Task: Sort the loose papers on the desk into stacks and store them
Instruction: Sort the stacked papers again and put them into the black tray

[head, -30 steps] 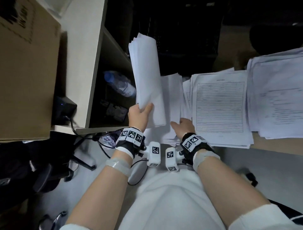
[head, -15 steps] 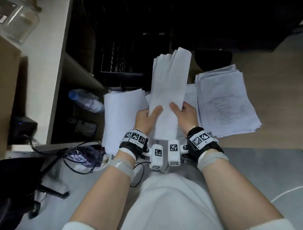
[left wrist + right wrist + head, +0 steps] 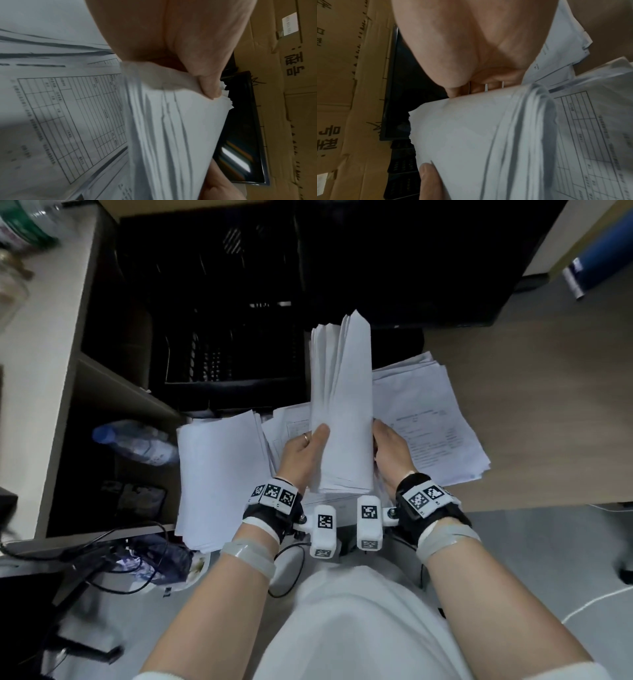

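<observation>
A thick sheaf of white papers stands upright on its lower edge above the desk. My left hand grips its left side, thumb on the front face. My right hand grips its right side. The left wrist view shows my thumb pressed on the sheaf; the right wrist view shows fingers curled round the sheaf's edge. Flat on the desk lie a blank white stack at left, printed forms behind the sheaf, and a printed stack at right.
Black mesh trays stand behind the papers. A side shelf unit at left holds a plastic water bottle. Cables hang below it. A cardboard box and a dark screen show in the wrist views.
The sheaf went from my left hand alone at the left to the middle, upright between both hands. My right hand left the desk stack and took the sheaf's right side.
</observation>
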Tool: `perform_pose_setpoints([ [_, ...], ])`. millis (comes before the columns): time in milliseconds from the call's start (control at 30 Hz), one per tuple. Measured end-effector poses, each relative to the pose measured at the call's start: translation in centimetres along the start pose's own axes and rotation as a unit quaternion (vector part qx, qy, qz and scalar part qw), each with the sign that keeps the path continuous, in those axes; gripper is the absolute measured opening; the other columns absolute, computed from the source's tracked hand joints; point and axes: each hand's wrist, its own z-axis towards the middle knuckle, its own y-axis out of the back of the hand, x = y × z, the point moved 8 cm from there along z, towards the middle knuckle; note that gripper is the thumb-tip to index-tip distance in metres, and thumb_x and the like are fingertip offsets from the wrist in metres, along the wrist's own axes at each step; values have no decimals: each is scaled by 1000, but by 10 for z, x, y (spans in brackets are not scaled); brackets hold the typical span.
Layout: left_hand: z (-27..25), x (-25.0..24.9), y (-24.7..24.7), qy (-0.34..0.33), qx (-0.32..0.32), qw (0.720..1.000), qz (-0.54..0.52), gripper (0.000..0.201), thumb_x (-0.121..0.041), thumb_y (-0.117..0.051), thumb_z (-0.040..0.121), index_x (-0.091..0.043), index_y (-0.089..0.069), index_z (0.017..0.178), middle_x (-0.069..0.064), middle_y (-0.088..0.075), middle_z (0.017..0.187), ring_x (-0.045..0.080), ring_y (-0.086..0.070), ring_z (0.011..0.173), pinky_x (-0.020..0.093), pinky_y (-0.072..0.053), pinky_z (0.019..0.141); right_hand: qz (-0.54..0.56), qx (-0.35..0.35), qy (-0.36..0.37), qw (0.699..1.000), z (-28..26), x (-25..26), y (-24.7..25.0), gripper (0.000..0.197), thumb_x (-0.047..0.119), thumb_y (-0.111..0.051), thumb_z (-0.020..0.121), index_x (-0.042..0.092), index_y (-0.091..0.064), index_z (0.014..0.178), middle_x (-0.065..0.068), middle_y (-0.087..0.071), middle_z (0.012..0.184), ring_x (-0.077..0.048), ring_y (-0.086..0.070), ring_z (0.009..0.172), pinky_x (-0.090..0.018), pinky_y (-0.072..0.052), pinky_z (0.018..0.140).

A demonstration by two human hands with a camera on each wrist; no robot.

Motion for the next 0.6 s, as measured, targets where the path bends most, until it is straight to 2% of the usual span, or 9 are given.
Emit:
perform_pose_setpoints([
  [67, 8, -2, 1, 20, -11, 1000, 10, 44, -58, -59, 92, -20, -53, 70, -2, -48, 67, 14, -46, 65, 29, -38, 67, -11, -2, 1, 1000, 1, 8, 1, 36, 39, -43, 104, 17, -67, 119, 8, -69, 115, -6, -63, 101, -22, -50, 87],
  [133, 17, -8, -1, 13, -13, 1000, 9, 44, -62, -58, 89, -19, -58, 76, 0, -52, 72, 13, -50, 67, 29, -43, 70, -9, 7, 21, 1000, 2, 20, 1, 42, 42, -47, 103, 25, -54, 141, 13, -61, 131, -4, -60, 117, -26, -47, 101],
  [167, 19, -14, -2, 3, -21, 1000, 15, 45, -59, -58, 91, -20, -53, 71, 1, -46, 67, 13, -45, 60, 27, -40, 63, -7, 10, 28, 1000, 4, 24, 1, 46, 41, -48, 103, 27, -46, 147, 13, -58, 135, -6, -58, 121, -28, -46, 104],
  [233, 24, -15, -3, -10, -26, 999, 43, 49, -50, -59, 95, -23, -37, 61, -3, -33, 54, 13, -32, 47, 24, -28, 50, 0, 18, 23, 1000, 4, 29, 2, 50, 41, -48, 103, 29, -40, 150, 10, -57, 137, -9, -59, 120, -32, -48, 103],
  [300, 26, -16, -5, -21, -17, 998, 54, 49, -44, -61, 96, -23, -39, 58, -5, -35, 51, 12, -32, 46, 23, -27, 47, 3, 34, 21, 999, 3, 33, 1, 52, 50, -50, 99, 30, -45, 147, 10, -58, 138, -10, -61, 119, -36, -51, 101],
  [400, 28, -20, -10, -41, 11, 998, 52, 33, -38, -67, 94, -18, -65, 68, 1, -62, 62, 20, -55, 57, 33, -46, 57, 5, 62, 6, 998, -1, 38, 1, 61, 61, -59, 89, 30, -51, 142, 10, -62, 134, -9, -62, 117, -37, -53, 97],
  [467, 30, -19, -15, -45, 27, 998, 44, 20, -33, -69, 94, -15, -76, 90, 3, -77, 84, 24, -72, 78, 41, -58, 78, -17, 79, 15, 997, 1, 38, 2, 68, 57, -71, 82, 32, -52, 141, 10, -61, 136, -8, -60, 120, -37, -54, 97],
  [533, 33, -19, -21, -49, 26, 998, 34, 20, -34, -69, 92, -17, -77, 96, 3, -78, 93, 21, -74, 90, 43, -58, 90, -54, 88, 26, 994, 7, 38, 4, 68, 44, -77, 80, 31, -52, 142, 11, -56, 142, -8, -55, 126, -39, -51, 102],
  [600, 35, -21, -31, -38, 25, 999, 28, 25, -38, -67, 91, -15, -77, 95, 6, -78, 94, 22, -73, 92, 46, -57, 93, -101, 99, 37, 989, 11, 42, 5, 68, 30, -77, 82, 28, -50, 144, 10, -52, 146, -9, -53, 128, -33, -47, 105],
])
